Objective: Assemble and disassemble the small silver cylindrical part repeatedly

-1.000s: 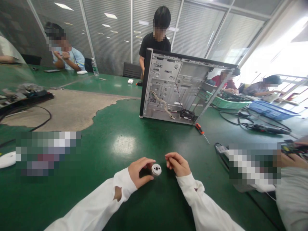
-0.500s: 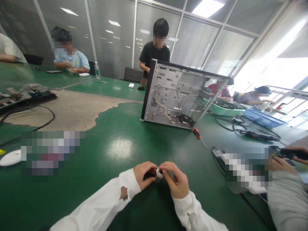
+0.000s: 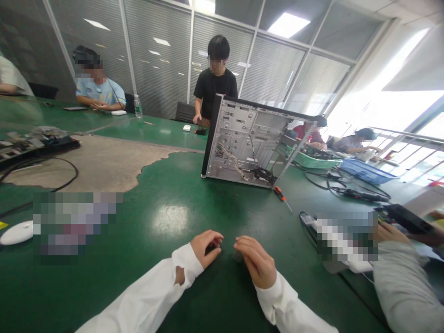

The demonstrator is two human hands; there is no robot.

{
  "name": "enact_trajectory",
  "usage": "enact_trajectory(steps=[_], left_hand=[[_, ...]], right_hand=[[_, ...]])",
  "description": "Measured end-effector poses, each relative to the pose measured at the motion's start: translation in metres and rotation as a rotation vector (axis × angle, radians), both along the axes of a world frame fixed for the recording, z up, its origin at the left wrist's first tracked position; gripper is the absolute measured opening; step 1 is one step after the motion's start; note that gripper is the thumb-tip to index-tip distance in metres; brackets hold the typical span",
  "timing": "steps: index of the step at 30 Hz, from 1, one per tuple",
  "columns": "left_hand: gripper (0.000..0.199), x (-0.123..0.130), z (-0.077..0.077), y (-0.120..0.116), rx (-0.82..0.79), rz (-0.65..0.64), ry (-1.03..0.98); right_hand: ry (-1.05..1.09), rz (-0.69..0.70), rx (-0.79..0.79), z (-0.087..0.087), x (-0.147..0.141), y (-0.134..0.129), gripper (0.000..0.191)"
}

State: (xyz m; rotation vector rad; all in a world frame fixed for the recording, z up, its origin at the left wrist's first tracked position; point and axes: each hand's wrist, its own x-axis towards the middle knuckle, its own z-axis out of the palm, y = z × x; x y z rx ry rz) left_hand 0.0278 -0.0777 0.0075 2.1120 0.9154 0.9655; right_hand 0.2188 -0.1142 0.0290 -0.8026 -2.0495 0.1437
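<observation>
My left hand (image 3: 205, 249) rests low over the green table (image 3: 173, 286), fingers curled toward the thumb. Something dark shows inside its curl, but I cannot make out what it is. A short gap to the right, my right hand (image 3: 258, 262) has its fingers bent and pressed together. At its fingertips a small greyish cylinder (image 3: 237, 256) is partly hidden and blurred against the table. Beyond the hands stands an open computer case (image 3: 239, 138), with loose cables and a black part inside. An orange-and-black screwdriver (image 3: 279, 194) lies by its lower right corner.
A white mouse (image 3: 17, 232) lies at the left, near circuit boards (image 3: 34, 143) and a black cable. At the right are a green basket (image 3: 317, 161), a blue basket (image 3: 369, 172) and a grey-sleeved person's arm (image 3: 402, 277). Several people are around the table.
Half a second ago both hands met around the small metallic cylinder. Now they are apart, and the cylinder is at my right fingertips. The view has shifted slightly.
</observation>
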Motion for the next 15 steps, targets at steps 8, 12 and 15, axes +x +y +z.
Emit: enact_trajectory(steps=[8,12,15], left_hand=[[0.021,0.000,-0.002,0.002,0.006,0.016,-0.035],[0.020,0.000,-0.002,0.003,0.008,0.035,-0.044],[0.020,0.001,-0.002,0.003,0.010,0.050,-0.051]], right_hand=[[-0.054,-0.558,0.075,-0.028,0.127,-0.039,0.025],[-0.235,-0.803,0.134,-0.036,0.186,-0.062,0.027],[-0.337,-0.952,0.180,-0.031,0.204,-0.071,0.030]])
